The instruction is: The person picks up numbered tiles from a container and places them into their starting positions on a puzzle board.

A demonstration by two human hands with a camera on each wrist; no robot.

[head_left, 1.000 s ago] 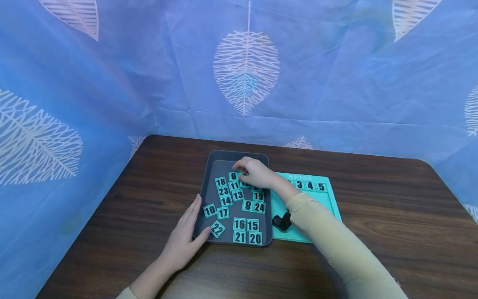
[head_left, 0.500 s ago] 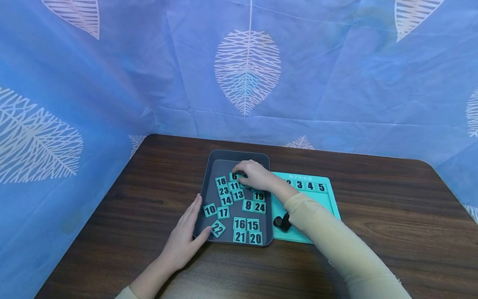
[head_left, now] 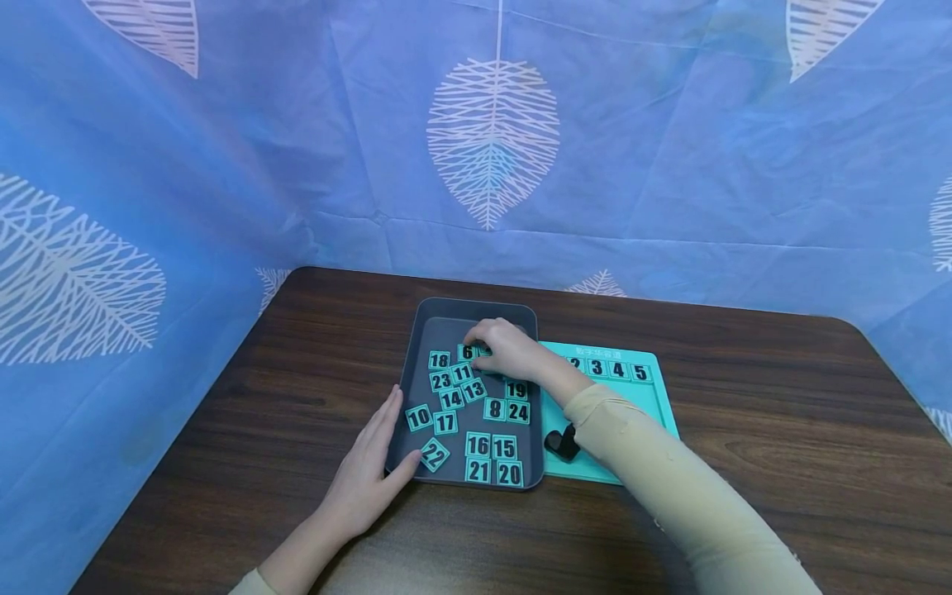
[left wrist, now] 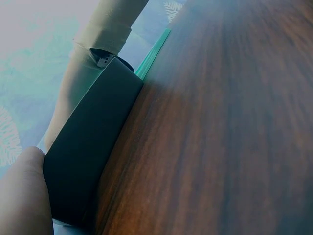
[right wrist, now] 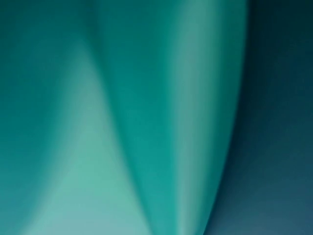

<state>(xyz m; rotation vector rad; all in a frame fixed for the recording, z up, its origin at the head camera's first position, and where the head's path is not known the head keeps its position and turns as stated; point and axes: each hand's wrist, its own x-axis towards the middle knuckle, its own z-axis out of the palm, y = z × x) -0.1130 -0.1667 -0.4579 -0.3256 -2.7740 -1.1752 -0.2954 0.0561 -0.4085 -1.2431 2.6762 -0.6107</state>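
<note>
In the head view, my right hand [head_left: 506, 349] reaches into the dark grey tray [head_left: 476, 309]. Its bent index finger and thumb lie around a teal number tile [head_left: 485, 350], mostly hidden under the hand, beside tile 6 [head_left: 467, 353]. The thumb is near tile 11 [head_left: 462, 373]. My left hand [head_left: 360, 483] rests along the tray's near left corner, fingers straight, thumb at the rim near tile 22 [head_left: 435, 454]. The left wrist view shows part of this hand [left wrist: 24, 191] against the tray's outer wall [left wrist: 93, 142]. The right wrist view is only blurred teal and dark shapes.
A teal puzzle board [head_left: 665, 405] stands right of the tray, with tiles 2 to 5 visible in its top row. The right forearm and a black wrist device [head_left: 561, 444] cover part of it. Several other tiles lie loose in the tray on the brown wooden table [head_left: 781, 388].
Tiles 18, 23 and 11 have shifted slightly left, beside the right hand's thumb. Tile 6 has moved a little down and right. The left hand stays at the tray.
</note>
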